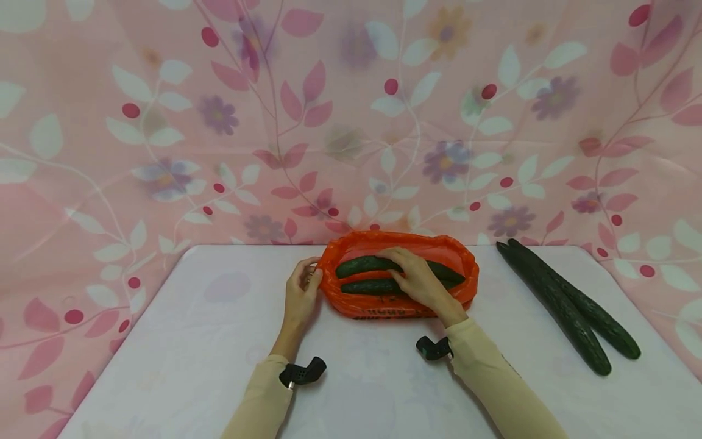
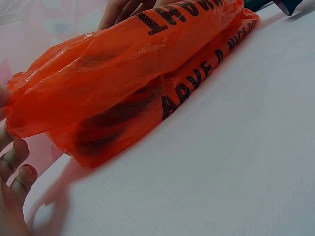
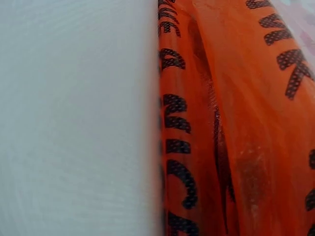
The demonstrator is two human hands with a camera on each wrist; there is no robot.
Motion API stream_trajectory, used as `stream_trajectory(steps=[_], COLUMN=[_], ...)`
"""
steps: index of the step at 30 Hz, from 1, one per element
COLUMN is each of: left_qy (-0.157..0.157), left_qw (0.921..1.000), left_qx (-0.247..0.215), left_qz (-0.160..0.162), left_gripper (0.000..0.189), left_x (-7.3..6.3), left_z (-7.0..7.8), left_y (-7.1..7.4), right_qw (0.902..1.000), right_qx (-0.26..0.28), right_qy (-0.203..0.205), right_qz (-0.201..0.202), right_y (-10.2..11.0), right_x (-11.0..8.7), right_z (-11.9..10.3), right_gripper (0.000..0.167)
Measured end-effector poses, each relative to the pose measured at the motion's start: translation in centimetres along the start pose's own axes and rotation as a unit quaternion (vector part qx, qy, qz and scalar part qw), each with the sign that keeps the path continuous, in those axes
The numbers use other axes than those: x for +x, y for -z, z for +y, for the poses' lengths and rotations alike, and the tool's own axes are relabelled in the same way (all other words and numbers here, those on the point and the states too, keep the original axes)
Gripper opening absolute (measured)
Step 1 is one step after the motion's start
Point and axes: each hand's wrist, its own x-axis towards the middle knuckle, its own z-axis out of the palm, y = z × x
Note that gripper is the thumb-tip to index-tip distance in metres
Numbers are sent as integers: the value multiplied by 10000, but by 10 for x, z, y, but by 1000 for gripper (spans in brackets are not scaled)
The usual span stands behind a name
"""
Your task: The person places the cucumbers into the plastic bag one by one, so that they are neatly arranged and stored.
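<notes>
An orange plastic bag (image 1: 342,299) with black lettering lies on the table, its mouth spread open upward. Inside it lie two dark green cucumbers side by side, a rear cucumber (image 1: 359,266) and a front cucumber (image 1: 364,286). My left hand (image 1: 299,299) pinches the bag's left rim between thumb and fingers, as the left wrist view also shows. Reaching into the bag, my right hand (image 1: 418,277) grips the rear cucumber around its middle, fingers over the far side and thumb on the near side. The right wrist view shows the bag's lettered side (image 3: 256,123) but not the fingers.
Two more cucumbers (image 1: 554,299) lie on the right of the white table (image 1: 219,353), crossing near their far ends. A pink floral cloth (image 1: 351,122) hangs behind the table's back edge. Black devices are strapped at both wrists.
</notes>
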Motion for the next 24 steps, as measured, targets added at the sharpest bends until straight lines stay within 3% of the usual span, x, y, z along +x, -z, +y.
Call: stream_trajectory(steps=[10, 24], left_qy=[86, 78], left_qw=[9999, 9998], left_qx=[27, 143], left_qz=[-48, -109], left_gripper=[29, 29], left_x=[0, -1], left_z=[0, 2], left_y=[0, 0], right_qw=[9989, 9984], right_qx=[-405, -224], right_qy=[-25, -226], right_qz=[-242, -468], right_y=[-3, -9], right_x=[-1, -2], right_z=[1, 8], right_gripper=[44, 42])
